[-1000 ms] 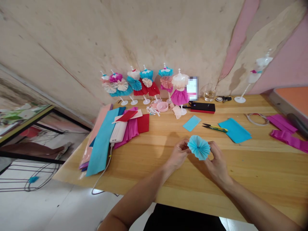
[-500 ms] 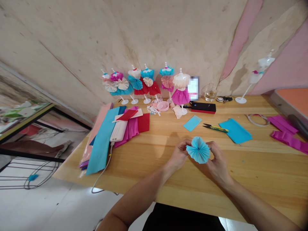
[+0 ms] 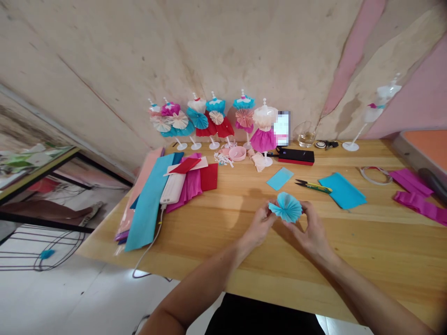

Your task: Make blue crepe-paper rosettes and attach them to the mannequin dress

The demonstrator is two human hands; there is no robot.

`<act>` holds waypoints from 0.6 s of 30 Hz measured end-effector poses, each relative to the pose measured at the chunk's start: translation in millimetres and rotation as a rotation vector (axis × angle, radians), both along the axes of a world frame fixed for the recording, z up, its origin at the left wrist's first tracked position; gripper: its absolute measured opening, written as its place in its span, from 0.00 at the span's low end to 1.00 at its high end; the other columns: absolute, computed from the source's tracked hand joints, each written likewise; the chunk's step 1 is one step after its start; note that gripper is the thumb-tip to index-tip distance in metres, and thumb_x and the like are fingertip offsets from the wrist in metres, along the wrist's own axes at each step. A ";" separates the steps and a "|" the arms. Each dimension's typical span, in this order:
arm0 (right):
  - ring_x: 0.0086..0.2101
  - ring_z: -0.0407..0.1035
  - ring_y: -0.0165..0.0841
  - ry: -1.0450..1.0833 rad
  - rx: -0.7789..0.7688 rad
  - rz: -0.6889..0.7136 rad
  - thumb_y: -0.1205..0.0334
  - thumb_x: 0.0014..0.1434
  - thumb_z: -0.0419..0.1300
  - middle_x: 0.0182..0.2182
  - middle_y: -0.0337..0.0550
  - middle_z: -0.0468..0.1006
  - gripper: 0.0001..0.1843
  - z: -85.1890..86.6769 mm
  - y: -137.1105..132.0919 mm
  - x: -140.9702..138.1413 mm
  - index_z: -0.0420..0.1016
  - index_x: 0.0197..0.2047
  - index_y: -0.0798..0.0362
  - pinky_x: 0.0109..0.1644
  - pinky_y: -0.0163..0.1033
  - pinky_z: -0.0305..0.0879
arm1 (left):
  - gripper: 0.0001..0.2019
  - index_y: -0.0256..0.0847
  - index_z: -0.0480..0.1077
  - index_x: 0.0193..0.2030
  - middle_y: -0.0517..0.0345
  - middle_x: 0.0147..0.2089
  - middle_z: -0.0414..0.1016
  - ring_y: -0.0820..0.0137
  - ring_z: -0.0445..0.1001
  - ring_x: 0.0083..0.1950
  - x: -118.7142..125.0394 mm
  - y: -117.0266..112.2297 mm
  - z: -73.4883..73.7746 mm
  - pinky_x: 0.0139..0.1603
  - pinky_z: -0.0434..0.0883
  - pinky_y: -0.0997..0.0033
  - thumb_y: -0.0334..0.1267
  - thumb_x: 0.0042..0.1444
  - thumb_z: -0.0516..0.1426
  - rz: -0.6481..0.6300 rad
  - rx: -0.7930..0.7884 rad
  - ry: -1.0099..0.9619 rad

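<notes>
A pleated light-blue paper fan [image 3: 287,208] is held between both hands just above the wooden table [image 3: 216,223]. My left hand [image 3: 261,225] pinches its left edge. My right hand [image 3: 312,230] closes on its right and lower side, fingers curled under the pleats. The fan is spread into a rounded half-disc, tilted away from me. A small blue paper rectangle [image 3: 280,178] lies just beyond the hands.
Small scissors [image 3: 312,186] and a blue sheet [image 3: 342,190] lie right of centre. Stacked coloured crepe paper [image 3: 167,190] with a white power bank [image 3: 172,189] sits left. Dressed mannequin stands [image 3: 213,121] line the wall, with a glass [image 3: 304,135], a black box [image 3: 296,156] and magenta strips [image 3: 417,197].
The fan has been turned and flattened, from a near full disc facing me to a tilted half-disc, and both hands have shifted slightly up the table with it.
</notes>
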State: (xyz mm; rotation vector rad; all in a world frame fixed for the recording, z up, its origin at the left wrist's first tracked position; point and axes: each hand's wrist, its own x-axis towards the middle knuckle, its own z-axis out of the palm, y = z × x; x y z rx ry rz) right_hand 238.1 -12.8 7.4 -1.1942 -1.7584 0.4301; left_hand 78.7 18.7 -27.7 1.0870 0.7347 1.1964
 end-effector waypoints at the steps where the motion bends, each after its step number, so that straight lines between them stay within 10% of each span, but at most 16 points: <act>1: 0.45 0.68 0.42 -0.020 0.014 0.007 0.58 0.57 0.62 0.48 0.51 0.71 0.28 3.7 0.3 0.9 0.60 0.58 0.51 0.45 0.48 0.68 | 0.12 0.39 0.67 0.40 0.57 0.39 0.69 0.71 0.68 0.43 -1.4 0.4 2.3 0.50 0.65 0.70 0.46 0.57 0.59 0.033 0.031 0.033; 4: 0.58 0.59 0.51 -0.142 0.139 0.005 0.52 0.54 0.66 0.61 0.57 0.60 0.43 15.0 0.7 5.7 0.51 0.67 0.49 0.57 0.58 0.61 | 0.08 0.41 0.65 0.42 0.57 0.40 0.69 0.71 0.69 0.43 -5.7 0.2 10.6 0.48 0.66 0.71 0.42 0.61 0.56 0.089 0.129 0.165; 8: 0.50 0.66 0.49 -0.361 0.314 -0.108 0.52 0.53 0.68 0.49 0.52 0.69 0.25 18.2 2.0 12.3 0.68 0.52 0.46 0.50 0.57 0.63 | 0.06 0.41 0.66 0.43 0.56 0.41 0.71 0.71 0.71 0.43 -6.7 -4.6 18.0 0.47 0.66 0.71 0.39 0.63 0.53 0.096 0.201 0.338; 18: 0.40 0.68 0.38 -0.349 0.251 -0.031 0.64 0.60 0.61 0.38 0.46 0.72 0.08 6.7 7.0 12.8 0.72 0.44 0.48 0.42 0.46 0.66 | 0.06 0.40 0.69 0.43 0.53 0.42 0.72 0.68 0.71 0.46 -2.7 -9.0 17.2 0.50 0.66 0.68 0.38 0.62 0.55 0.082 0.212 0.433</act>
